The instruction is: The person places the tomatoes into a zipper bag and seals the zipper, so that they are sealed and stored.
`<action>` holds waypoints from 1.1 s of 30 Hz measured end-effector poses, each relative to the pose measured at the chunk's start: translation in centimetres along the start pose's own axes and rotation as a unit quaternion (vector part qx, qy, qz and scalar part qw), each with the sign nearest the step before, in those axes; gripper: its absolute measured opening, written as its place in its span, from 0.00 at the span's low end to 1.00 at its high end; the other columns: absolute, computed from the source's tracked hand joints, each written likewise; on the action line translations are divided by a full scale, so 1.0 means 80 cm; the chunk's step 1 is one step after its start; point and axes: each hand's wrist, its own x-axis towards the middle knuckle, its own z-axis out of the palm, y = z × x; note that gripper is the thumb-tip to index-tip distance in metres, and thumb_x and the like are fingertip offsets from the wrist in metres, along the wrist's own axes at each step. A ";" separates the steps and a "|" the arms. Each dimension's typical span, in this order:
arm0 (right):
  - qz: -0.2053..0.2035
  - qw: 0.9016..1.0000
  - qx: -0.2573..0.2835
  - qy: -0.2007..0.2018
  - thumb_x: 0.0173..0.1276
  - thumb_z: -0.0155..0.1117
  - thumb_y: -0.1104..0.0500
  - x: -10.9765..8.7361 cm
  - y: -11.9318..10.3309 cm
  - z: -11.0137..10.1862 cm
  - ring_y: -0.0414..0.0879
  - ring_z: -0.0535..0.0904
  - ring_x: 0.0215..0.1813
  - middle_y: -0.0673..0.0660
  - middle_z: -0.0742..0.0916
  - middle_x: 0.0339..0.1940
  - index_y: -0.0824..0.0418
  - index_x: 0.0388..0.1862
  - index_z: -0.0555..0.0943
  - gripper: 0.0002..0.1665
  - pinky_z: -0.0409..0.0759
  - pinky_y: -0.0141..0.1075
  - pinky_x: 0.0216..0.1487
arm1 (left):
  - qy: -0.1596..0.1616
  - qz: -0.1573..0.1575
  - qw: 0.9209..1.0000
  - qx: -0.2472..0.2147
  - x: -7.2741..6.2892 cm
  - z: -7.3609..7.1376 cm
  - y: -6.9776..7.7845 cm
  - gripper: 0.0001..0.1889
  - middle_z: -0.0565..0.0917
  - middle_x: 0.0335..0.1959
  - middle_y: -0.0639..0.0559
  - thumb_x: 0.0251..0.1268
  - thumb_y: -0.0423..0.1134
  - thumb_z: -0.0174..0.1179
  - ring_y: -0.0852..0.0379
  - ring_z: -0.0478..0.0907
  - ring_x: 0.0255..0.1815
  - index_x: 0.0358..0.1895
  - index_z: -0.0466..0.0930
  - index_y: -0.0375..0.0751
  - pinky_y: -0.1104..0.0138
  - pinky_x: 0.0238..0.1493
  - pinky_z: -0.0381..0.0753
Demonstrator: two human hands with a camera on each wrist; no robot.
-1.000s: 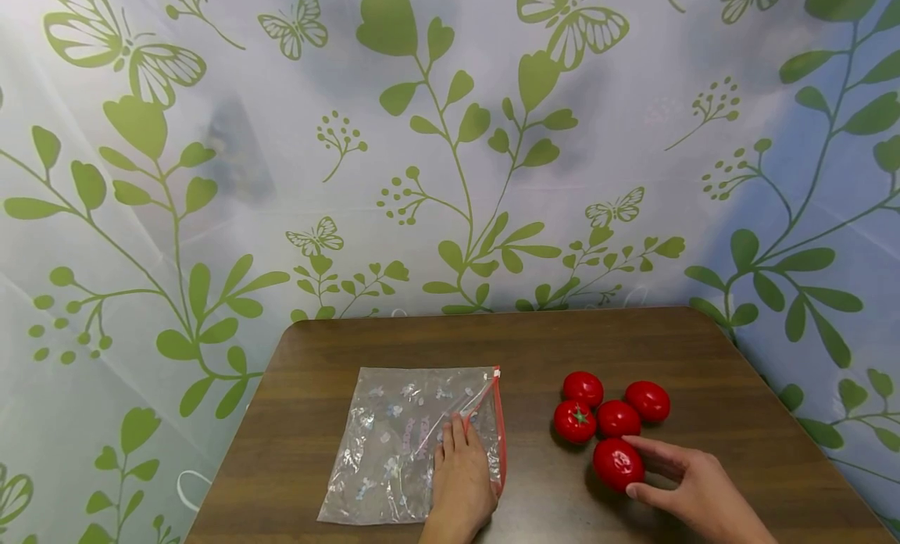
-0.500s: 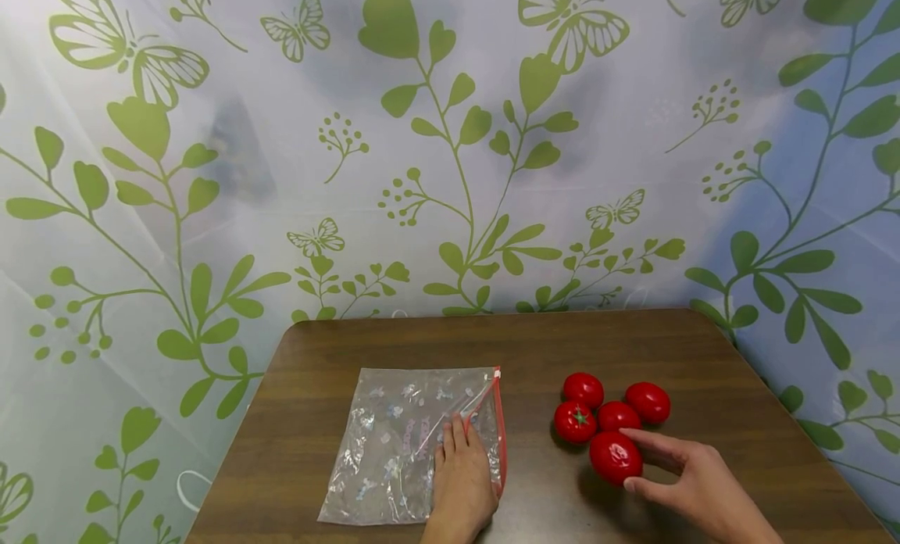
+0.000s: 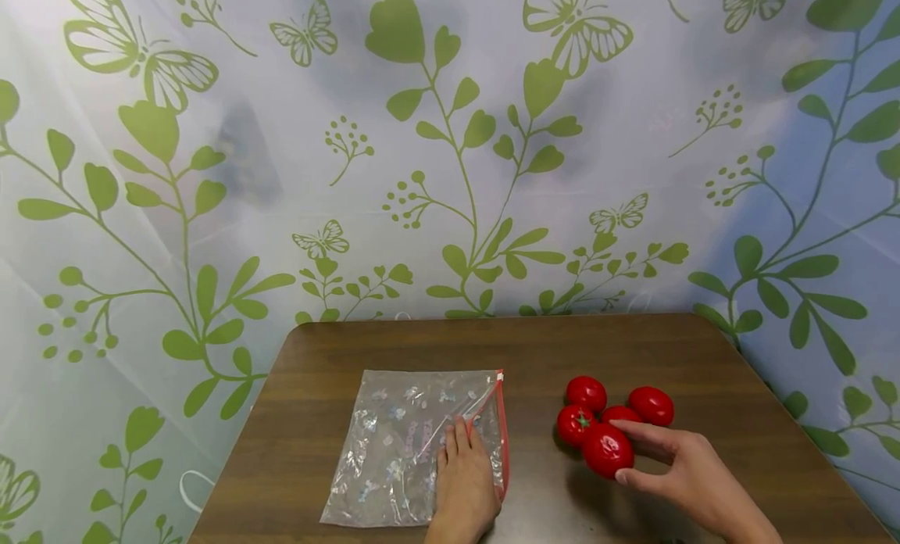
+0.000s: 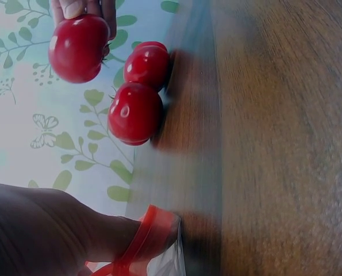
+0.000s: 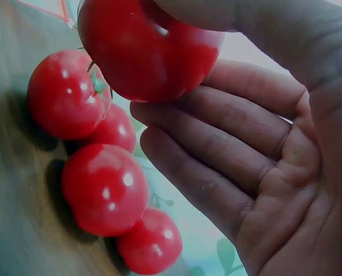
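My right hand [image 3: 692, 470] holds a shiny red tomato [image 3: 608, 450] between thumb and fingertips. In the left wrist view that tomato [image 4: 79, 49] hangs above the tabletop, and the right wrist view shows the thumb across its top. On the left, my left hand [image 3: 464, 485] lies over the mouth of a clear zip bag [image 3: 387, 434] with a red zip edge. The left wrist view shows its thumb [image 4: 113, 236] behind the red strip [image 4: 150, 230]. Several other tomatoes cluster on the table, among them one with a green calyx [image 3: 575, 424].
The brown wooden table [image 3: 337, 341] has rounded far corners. Behind it hangs a pale curtain [image 3: 302, 153] printed with green leaves and butterflies. A white slider [image 3: 500, 376] sits at the bag's far corner, and a white loop [image 3: 188, 489] hangs left of the table.
My right hand has carried the tomato left and slightly away from me, so it now overlaps more of the cluster in the head view. The left hand and bag stay put.
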 end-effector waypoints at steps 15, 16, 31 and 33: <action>-0.037 0.999 0.006 -0.010 0.64 0.85 0.44 0.025 -0.020 0.006 0.44 0.93 0.55 0.58 0.91 0.64 0.53 0.70 0.86 0.37 0.93 0.45 0.54 | -0.006 -0.005 1.000 0.002 0.001 0.001 0.003 0.56 0.73 0.77 0.27 0.33 0.38 0.89 0.30 0.75 0.76 0.74 0.72 0.23 0.39 0.71 0.80; -0.036 0.999 0.010 -0.012 0.64 0.85 0.44 0.026 -0.021 0.006 0.45 0.93 0.55 0.58 0.91 0.64 0.53 0.70 0.86 0.37 0.93 0.45 0.54 | -0.008 -0.006 1.000 0.001 0.001 0.001 0.003 0.57 0.73 0.78 0.27 0.33 0.38 0.89 0.30 0.75 0.77 0.74 0.72 0.23 0.39 0.71 0.79; -0.040 0.999 0.014 -0.012 0.63 0.85 0.41 0.050 -0.043 0.024 0.47 0.92 0.58 0.53 0.91 0.64 0.49 0.71 0.85 0.38 0.92 0.50 0.57 | -0.012 -0.008 1.000 -0.002 0.001 -0.001 0.002 0.55 0.73 0.78 0.27 0.34 0.36 0.87 0.29 0.74 0.77 0.74 0.73 0.23 0.38 0.72 0.79; -0.049 0.999 0.013 -0.012 0.63 0.85 0.42 0.054 -0.045 0.028 0.46 0.92 0.57 0.53 0.92 0.64 0.49 0.70 0.85 0.38 0.92 0.49 0.57 | -0.016 -0.009 1.000 -0.005 0.002 -0.002 0.002 0.55 0.73 0.78 0.27 0.35 0.36 0.87 0.29 0.74 0.77 0.74 0.72 0.23 0.38 0.72 0.78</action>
